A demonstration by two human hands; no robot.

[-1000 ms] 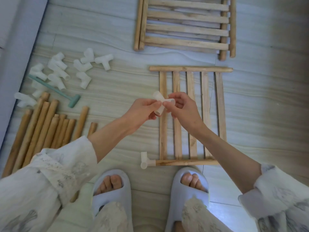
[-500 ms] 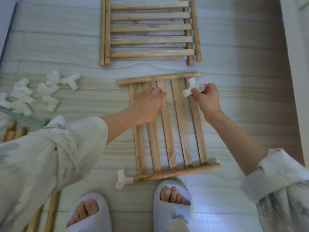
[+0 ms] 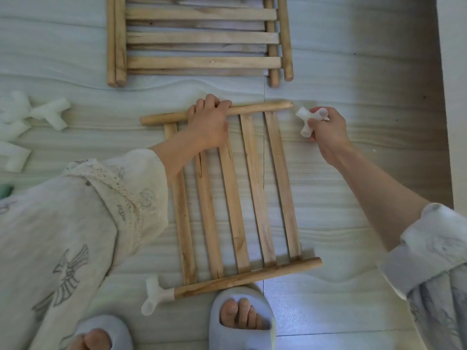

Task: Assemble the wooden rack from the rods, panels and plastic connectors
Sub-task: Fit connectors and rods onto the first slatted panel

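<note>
Shifted from holding the connector together in both hands over the slats to a split job inside 1 second. Left hand (image 3: 211,122) now curled over the panel's far rod (image 3: 252,109), grip clamped on it, pinning the slatted panel (image 3: 235,198) flat on the floor (image 3: 353,248). Right hand (image 3: 328,130) carried out past the rod's right end, grip pinched on the white 3-way connector (image 3: 307,121), held just beside that bare rod tip, not yet touching it. Judged as the start of fitting this corner: 1 socket needs lining up with the rod end, then a push while the left hand braces.

Near rod's left end already capped with a fitted connector (image 3: 156,295); its right end bare, so likely 3 corners left on this panel.

Other panels stacked (image 3: 202,39) further off on the floor, well clear of the work. Loose connectors (image 3: 48,113) lying at the left edge. Slippered foot (image 3: 242,317) just beside the near rod, possibly hampering any slide toward the body. Nothing between connector and rod tip.
</note>
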